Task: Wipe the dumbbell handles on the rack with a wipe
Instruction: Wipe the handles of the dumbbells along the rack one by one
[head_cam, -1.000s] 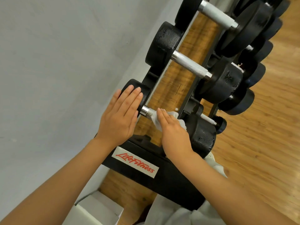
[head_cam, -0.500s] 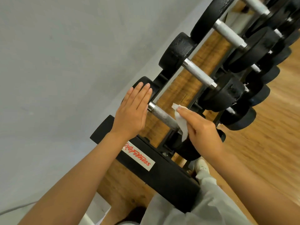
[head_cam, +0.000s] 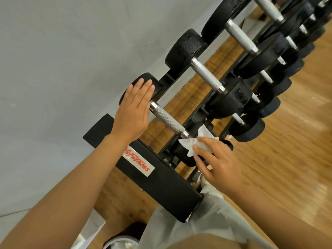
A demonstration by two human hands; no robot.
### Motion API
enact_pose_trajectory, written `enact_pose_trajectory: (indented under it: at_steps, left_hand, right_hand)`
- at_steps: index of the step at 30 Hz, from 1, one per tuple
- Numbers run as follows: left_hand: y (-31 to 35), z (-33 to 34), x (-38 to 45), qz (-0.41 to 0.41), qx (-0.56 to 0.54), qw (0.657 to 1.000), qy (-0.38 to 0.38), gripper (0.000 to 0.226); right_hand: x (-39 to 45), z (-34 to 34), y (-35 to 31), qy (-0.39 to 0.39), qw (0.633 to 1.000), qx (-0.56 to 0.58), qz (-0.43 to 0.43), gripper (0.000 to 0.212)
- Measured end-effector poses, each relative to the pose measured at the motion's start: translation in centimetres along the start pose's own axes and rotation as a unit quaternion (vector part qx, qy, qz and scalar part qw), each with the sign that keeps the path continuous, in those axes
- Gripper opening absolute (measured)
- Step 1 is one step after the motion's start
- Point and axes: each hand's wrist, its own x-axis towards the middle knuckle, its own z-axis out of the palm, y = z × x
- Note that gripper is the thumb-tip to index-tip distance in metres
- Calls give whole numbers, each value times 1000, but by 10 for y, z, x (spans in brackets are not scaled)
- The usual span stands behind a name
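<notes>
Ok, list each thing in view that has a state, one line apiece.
left hand: flat, fingers straight, resting on the nearest dumbbell's head.
right hand: pinching the wipe.
wipe: crumpled, off the handle, beside its right end.
nearest handle: bare, uncovered.
next dumbbell: racked, untouched.

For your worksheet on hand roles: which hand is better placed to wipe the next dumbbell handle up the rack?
The right hand: it already pinches the wipe beside the rack, while the left hand lies flat on the nearest dumbbell's end, holding nothing.
</notes>
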Motion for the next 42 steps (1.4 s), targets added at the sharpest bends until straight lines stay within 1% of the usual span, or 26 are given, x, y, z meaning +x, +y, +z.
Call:
enact_pose_trajectory:
  at_steps: [2,4,5,7,8,9,11,13,15,16,19,20,21,23,25,27,30,32,34,36,37,40,42]
  left_hand:
    - [1,1,0,-10,-9,1000,0,50]
    - [2,2,1,-20,-14,1000,0,51]
    - [2,2,1,-22,-16,1000,1,51]
    - [3,3,0,-23,-17,1000,3,51]
    - [2,3,0,-21,-18,1000,5,51]
    - [2,4,0,-21,-19,1000,6,51]
    - [2,4,0,-23,-24,999,7,51]
    - [2,5,0,-26,-24,999,8,51]
    - [3,5,1,-27,-23,999,10,50]
    - [3,5,1,-26,-22,999,10,50]
    - [3,5,1,-28,-23,999,12,50]
    - [3,6,1,-29,-25,999,10,50]
    - [3,6,0,-30,-28,999,9,50]
    - [2,5,0,-30,-27,999,8,50]
    - [1,6,0,-28,-24,999,6,50]
    - [1,6,1,-28,-23,999,5,50]
    - [2,4,4,-29,-23,999,-2,51]
    - [3,4,5,-29,-23,999,-6,51]
    - [3,4,4,-32,-25,999,-7,52]
    - [3,4,4,-35,-26,999,-7,53]
    - [3,4,4,-36,-26,999,-7,53]
    - [4,5,3,-37,-26,999,-5,52]
    - [4,4,3,-36,-31,999,-1,52]
  right_hand:
    - [6,4,3,21,1000,-3,-14,18]
    - [16,12,-2,26,999,13,13,16]
    - [20,16,-6,16,998,30,48,18]
    - [21,23,-14,-20,993,44,107,35]
    - [18,25,-16,-33,993,25,110,43]
    - [11,27,-17,-43,995,-16,93,48]
    - [-5,31,-18,-59,993,-90,55,53]
    - [-14,33,-17,-67,990,-118,48,52]
    - [-4,32,-19,-68,988,-124,61,54]
    - [7,30,-19,-63,988,-110,86,56]
    - [42,28,-19,-33,979,-33,201,58]
    - [39,29,-23,-29,978,-41,203,57]
    - [27,32,-28,-32,982,-60,178,56]
    - [-12,45,-37,-59,990,-93,93,54]
    - [-40,54,-30,-72,989,-125,41,52]
    - [-42,58,-21,-62,986,-155,29,50]
    - [-36,59,-20,-56,983,-172,39,50]
    - [-27,55,-23,-41,985,-148,72,51]
    - [-4,46,-24,-21,985,-90,148,53]
    - [28,34,-22,-15,972,-30,231,57]
    - [40,31,-19,-18,966,-11,259,59]
    - [46,30,-21,-11,961,13,277,60]
    - [24,34,-33,2,972,-5,235,55]
